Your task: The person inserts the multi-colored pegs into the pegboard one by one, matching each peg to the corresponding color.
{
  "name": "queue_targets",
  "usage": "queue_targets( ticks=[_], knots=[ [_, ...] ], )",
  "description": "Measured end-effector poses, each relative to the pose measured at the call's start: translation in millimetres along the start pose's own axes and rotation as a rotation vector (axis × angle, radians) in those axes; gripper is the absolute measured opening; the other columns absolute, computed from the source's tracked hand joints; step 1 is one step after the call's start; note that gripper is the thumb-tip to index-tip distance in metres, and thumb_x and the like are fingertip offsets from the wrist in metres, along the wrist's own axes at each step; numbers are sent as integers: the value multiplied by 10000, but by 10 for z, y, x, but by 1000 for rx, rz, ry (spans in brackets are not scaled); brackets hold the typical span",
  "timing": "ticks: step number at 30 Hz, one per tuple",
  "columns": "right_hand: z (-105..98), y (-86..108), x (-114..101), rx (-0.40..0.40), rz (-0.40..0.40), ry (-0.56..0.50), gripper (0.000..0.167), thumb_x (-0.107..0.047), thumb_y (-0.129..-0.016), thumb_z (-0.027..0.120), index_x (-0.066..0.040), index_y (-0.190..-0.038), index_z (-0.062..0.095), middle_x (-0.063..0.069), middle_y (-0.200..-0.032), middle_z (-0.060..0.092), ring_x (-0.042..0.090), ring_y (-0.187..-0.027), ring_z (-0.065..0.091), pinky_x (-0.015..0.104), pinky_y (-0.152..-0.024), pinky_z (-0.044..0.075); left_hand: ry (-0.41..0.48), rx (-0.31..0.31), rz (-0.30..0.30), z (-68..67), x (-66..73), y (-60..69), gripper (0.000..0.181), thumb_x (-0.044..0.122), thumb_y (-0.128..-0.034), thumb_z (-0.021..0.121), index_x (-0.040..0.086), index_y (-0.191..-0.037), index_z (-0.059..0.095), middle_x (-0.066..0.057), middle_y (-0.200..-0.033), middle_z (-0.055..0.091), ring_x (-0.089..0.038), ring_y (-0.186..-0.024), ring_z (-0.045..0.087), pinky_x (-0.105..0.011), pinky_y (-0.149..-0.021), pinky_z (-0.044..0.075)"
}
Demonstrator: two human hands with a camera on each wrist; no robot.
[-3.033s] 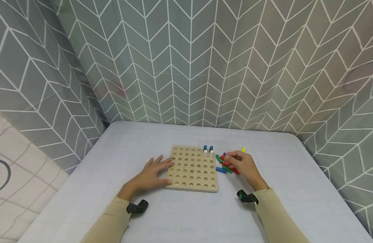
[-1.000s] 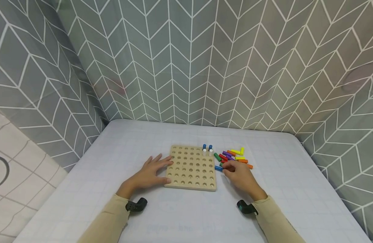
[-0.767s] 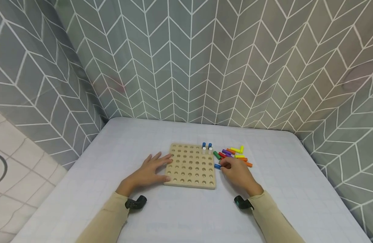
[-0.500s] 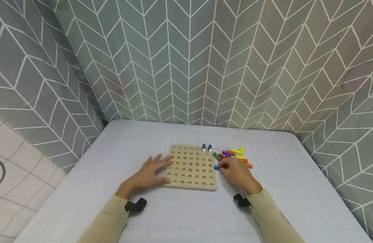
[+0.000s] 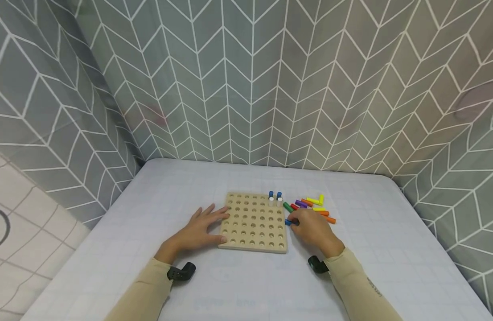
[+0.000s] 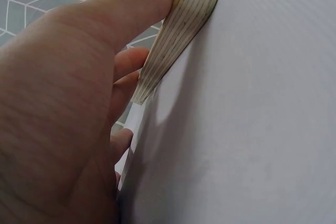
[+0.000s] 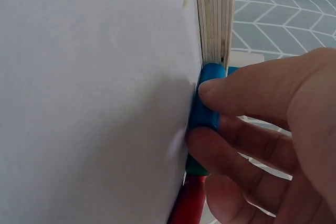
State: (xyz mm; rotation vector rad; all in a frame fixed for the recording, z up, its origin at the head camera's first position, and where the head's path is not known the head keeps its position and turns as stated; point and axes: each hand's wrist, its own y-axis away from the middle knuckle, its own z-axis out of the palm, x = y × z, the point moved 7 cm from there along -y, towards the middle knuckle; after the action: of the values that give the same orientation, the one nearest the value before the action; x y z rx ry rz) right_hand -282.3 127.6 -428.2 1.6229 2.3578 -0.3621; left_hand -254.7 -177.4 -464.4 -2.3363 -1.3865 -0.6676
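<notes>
A square wooden pegboard [image 5: 252, 229] with rows of holes lies on the table. In its far right corner stand two blue pegs [image 5: 279, 195] and two white pegs [image 5: 279, 202]. My left hand [image 5: 195, 234] rests at the board's left edge, fingers spread, thumb and fingertips touching it. Beside the right edge, my right hand [image 5: 314, 228] pinches a loose blue peg [image 7: 210, 98], thumb on one side and fingers on the other. That peg lies low at the table, its end close to the board's side. A red peg [image 7: 190, 200] and part of a green one show behind the fingers.
Right of the board lie loose pegs: a green peg [image 5: 288, 207], a purple peg [image 5: 300, 203], several orange pegs [image 5: 329, 220] and yellow pegs [image 5: 314, 201]. My right hand hides part of this pile. A patterned curtain [image 5: 250, 89] hangs behind the white table [image 5: 246, 285].
My right hand has left the middle of the pile, moving nearer and left onto the blue peg, which it now covers more. My left hand stays at the board.
</notes>
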Motion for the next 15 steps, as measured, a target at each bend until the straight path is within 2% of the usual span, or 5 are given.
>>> queue_targets(
  ticks=[3,5,11,15],
  knots=[
    [-25,4,20,10,-11,-16,147,-140,-868,782,-130,-1015,788,-36,-946,706,215,-929,619,480,-910,542,-8,-3,5,4,-10,-18,754,614,-854,684,251,-1488,496,105,-1624,281,-307,-1531,83,-550,-1208,-46],
    [-50,8,62,21,-11,-73,142,-133,-871,772,-135,-1012,784,-38,-943,700,204,-914,608,455,-887,545,-9,-3,6,7,-19,-32,755,614,-854,685,255,-1490,493,115,-1624,276,-300,-1532,81,-544,-1210,-44],
    [-93,24,224,29,53,-366,162,-132,-883,738,-166,-1039,764,-5,-1010,687,215,-922,585,346,-760,522,-7,3,1,14,-29,-52,756,616,-850,687,253,-1486,499,114,-1623,281,-302,-1531,87,-547,-1210,-37],
    [-104,-14,264,45,87,-503,198,-129,-897,737,-130,-1096,744,23,-1036,701,216,-944,633,293,-738,530,-4,-6,-13,5,-18,-30,762,611,-846,690,241,-1485,502,102,-1622,287,-306,-1531,84,-550,-1209,-43]
  ],
)
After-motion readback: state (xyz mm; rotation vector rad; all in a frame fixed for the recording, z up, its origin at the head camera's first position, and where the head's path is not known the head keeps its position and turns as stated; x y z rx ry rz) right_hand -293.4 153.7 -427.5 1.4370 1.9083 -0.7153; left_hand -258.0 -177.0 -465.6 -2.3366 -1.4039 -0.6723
